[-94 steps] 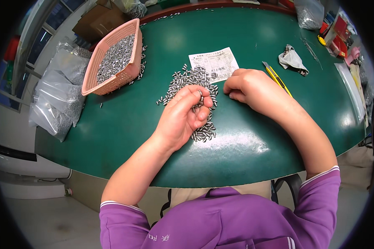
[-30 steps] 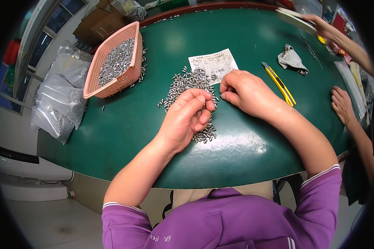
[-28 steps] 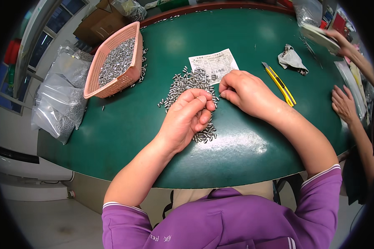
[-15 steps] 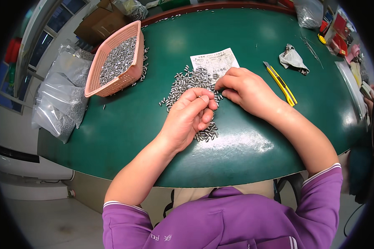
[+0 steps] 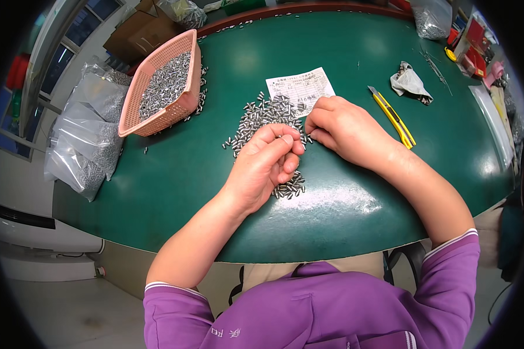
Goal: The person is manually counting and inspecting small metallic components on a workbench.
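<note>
Small shiny metal pins with pointed ends lie in a loose pile (image 5: 256, 119) in the middle of the green table. Over the pile's near side is my left hand (image 5: 265, 160), palm turned up, its thumb and index finger pinched and the other fingers curled. Whatever that pinch holds is too small to make out. My right hand (image 5: 349, 129) is at the pile's right edge, fingers bent together and fingertips low by the pins; their content is hidden. A smaller group of the same pins (image 5: 290, 188) lies just below my left hand. A printed paper slip (image 5: 300, 87) lies partly under the pile.
A pink plastic basket (image 5: 131, 113) full of metal pins stands at the left, beside clear bags (image 5: 87, 139) of similar parts. To the right lie a yellow utility knife (image 5: 395, 119), its blade out, and a crumpled white wrapper (image 5: 410, 83). Tools and boxes (image 5: 474, 55) crowd the far right.
My right hand has shifted slightly right and toward me along the pile's edge. My left hand keeps its pinch in place. Something at the far right edge has moved.
</note>
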`<state>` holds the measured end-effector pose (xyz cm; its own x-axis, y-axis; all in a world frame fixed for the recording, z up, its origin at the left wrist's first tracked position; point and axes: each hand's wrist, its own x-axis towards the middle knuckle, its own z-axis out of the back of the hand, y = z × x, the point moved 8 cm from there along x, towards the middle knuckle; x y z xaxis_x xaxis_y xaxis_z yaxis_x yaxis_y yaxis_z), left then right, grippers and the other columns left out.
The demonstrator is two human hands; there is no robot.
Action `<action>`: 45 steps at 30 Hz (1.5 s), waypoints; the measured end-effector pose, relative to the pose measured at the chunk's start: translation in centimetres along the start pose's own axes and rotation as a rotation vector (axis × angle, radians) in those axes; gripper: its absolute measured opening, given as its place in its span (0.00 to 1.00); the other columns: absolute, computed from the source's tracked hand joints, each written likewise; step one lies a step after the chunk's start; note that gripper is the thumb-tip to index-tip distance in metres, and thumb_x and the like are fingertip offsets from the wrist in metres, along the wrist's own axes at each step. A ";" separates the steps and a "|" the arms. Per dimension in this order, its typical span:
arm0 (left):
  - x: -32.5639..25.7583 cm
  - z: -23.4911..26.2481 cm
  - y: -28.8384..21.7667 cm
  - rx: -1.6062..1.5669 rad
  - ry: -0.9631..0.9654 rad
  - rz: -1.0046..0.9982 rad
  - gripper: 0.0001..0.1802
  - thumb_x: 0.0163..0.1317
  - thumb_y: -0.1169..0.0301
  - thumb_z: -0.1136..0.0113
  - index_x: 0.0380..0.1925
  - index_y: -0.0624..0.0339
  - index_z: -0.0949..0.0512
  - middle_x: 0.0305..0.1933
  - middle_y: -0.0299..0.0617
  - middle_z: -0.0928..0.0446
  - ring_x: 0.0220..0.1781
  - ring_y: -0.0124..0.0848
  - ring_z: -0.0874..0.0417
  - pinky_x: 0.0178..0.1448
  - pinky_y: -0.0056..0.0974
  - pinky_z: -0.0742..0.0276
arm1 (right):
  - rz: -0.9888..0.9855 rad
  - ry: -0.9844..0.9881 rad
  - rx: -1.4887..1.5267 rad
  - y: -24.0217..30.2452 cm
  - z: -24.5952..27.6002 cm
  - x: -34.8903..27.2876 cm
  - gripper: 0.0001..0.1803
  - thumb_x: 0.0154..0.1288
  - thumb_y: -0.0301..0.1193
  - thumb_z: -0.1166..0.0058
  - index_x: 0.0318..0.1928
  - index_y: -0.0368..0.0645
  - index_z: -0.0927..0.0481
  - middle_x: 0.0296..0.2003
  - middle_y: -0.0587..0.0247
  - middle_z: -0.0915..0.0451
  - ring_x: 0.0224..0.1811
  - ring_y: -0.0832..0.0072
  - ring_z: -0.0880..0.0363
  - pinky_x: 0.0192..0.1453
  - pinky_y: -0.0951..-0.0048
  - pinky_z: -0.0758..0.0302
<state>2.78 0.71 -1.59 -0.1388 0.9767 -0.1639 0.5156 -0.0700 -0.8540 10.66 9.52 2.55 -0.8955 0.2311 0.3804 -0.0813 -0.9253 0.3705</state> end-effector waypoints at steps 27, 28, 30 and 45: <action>0.0 -0.1 -0.2 -0.009 0.019 -0.013 0.10 0.68 0.69 0.57 0.44 0.60 0.29 0.34 0.37 0.27 0.27 0.20 0.31 0.25 0.24 0.34 | -0.198 0.101 0.158 -0.7 -0.2 -0.4 0.09 0.50 0.30 0.41 0.33 0.42 0.22 0.34 0.56 0.23 0.39 0.60 0.23 0.45 0.63 0.26; 0.0 -0.1 -0.2 -0.009 0.011 -0.004 0.10 0.68 0.70 0.57 0.44 0.60 0.29 0.34 0.37 0.27 0.27 0.20 0.31 0.26 0.24 0.34 | -0.168 0.097 0.133 -0.4 -0.2 -0.4 0.08 0.51 0.30 0.42 0.33 0.42 0.22 0.34 0.56 0.23 0.39 0.60 0.24 0.45 0.63 0.27; 0.0 -0.1 -0.3 -0.025 0.004 -0.006 0.10 0.68 0.69 0.56 0.44 0.60 0.29 0.34 0.37 0.27 0.27 0.20 0.31 0.26 0.24 0.35 | -0.138 0.094 0.107 -0.2 -0.4 -0.4 0.07 0.52 0.29 0.43 0.32 0.42 0.22 0.34 0.56 0.23 0.39 0.60 0.24 0.45 0.62 0.27; -0.1 -0.1 0.2 0.036 -0.016 0.035 0.10 0.66 0.68 0.48 0.43 0.59 0.32 0.32 0.36 0.29 0.24 0.19 0.31 0.22 0.23 0.36 | 0.109 -0.127 0.416 2.4 1.9 0.7 0.05 0.57 0.25 0.43 0.35 0.39 0.23 0.33 0.64 0.25 0.38 0.70 0.26 0.42 0.72 0.28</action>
<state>2.96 0.58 -1.67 -0.1347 0.9702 -0.2013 0.4899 -0.1113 -0.8646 10.67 7.97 5.30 -0.8262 0.1982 0.5274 0.2167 -0.7523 0.6222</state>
